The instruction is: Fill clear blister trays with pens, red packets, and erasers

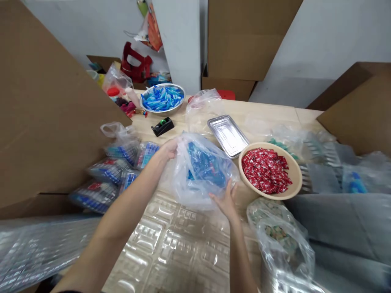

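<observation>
A clear plastic bag (200,191) with blue items inside lies on the table in front of me. My left hand (170,149) is closed on the bag's upper left edge, its fingertips partly hidden by the plastic. My right hand (226,201) rests against the bag's lower right side, thumb and fingers apart. Under and below the bag are clear moulded plastic trays (171,240). A shallow metal tray (229,136) lies just behind the bag. To its right stands a beige bowl (297,185) full of small red packets (265,171).
At the back left, a metal bowl (180,103) holds blue pieces near a black tape dispenser (163,127). Bagged blue items (106,173) are piled left. An open plastic bag (284,244) of small packets stands front right. Cardboard (55,106) rises on the left.
</observation>
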Motion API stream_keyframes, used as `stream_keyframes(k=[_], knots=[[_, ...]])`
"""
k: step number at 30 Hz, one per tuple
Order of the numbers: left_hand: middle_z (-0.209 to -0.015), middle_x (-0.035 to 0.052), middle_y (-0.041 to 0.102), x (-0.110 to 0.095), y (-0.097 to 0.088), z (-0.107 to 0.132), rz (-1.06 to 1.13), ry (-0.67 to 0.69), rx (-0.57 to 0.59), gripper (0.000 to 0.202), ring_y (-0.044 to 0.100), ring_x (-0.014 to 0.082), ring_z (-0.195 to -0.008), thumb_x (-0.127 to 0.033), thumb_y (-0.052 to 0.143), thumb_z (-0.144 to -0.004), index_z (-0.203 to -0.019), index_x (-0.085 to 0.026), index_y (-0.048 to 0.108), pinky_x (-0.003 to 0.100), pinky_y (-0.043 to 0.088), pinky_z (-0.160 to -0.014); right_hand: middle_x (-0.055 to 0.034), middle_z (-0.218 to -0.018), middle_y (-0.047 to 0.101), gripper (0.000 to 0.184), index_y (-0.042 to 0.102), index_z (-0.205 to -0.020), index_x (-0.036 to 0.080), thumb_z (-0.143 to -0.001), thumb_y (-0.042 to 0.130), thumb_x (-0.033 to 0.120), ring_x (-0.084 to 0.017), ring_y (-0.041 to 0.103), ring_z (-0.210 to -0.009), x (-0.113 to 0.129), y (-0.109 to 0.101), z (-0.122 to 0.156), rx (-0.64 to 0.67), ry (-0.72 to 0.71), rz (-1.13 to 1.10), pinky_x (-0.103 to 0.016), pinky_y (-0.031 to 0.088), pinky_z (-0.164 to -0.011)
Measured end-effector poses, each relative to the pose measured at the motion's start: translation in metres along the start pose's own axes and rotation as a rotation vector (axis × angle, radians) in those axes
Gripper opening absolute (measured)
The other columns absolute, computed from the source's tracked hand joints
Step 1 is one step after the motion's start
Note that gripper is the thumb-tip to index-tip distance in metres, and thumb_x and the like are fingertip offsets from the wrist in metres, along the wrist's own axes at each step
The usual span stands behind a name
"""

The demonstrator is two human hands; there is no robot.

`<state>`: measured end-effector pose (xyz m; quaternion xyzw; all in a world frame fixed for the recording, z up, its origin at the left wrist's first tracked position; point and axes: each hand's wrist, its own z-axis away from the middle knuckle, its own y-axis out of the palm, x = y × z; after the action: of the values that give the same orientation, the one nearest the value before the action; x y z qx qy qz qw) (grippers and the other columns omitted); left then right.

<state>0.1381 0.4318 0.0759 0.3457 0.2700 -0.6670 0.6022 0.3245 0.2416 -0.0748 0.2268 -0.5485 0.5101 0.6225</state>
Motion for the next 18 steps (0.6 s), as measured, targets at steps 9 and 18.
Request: stream_keyframes(k=[9,18], knots=[[-0.066,0.0010,0.064,-0.062,0.016,0.060,0.147,0.286,0.054,0.027,0.068,0.0153,-0.072,-0.014,0.041,-0.088,-0.097,-0.007,0.066,0.027,0.057,-0.072,-0.0036,-0.063,0.064,0.038,0.056,-0.067,0.020,-0.075,0.050,0.057,-0.017,0.058,-0.061,0.059,-0.002,-0.029,-0.018,-0.183,-0.288,-0.032,0.051,-0.066],[-0.062,0.0018,0.060,-0.047,-0.010,0.028,0.005,0.248,-0.139,0.023,0.061,0.0134,-0.060,-0.018,0.046,-0.089,-0.093,-0.007,0.066,0.026,0.053,-0.064,-0.0028,-0.067,0.063,0.032,0.056,-0.074,0.017,-0.072,0.056,0.049,-0.015,0.058,-0.063,0.101,-0.004,-0.048,-0.098,-0.276,-0.536,-0.031,0.051,-0.070]])
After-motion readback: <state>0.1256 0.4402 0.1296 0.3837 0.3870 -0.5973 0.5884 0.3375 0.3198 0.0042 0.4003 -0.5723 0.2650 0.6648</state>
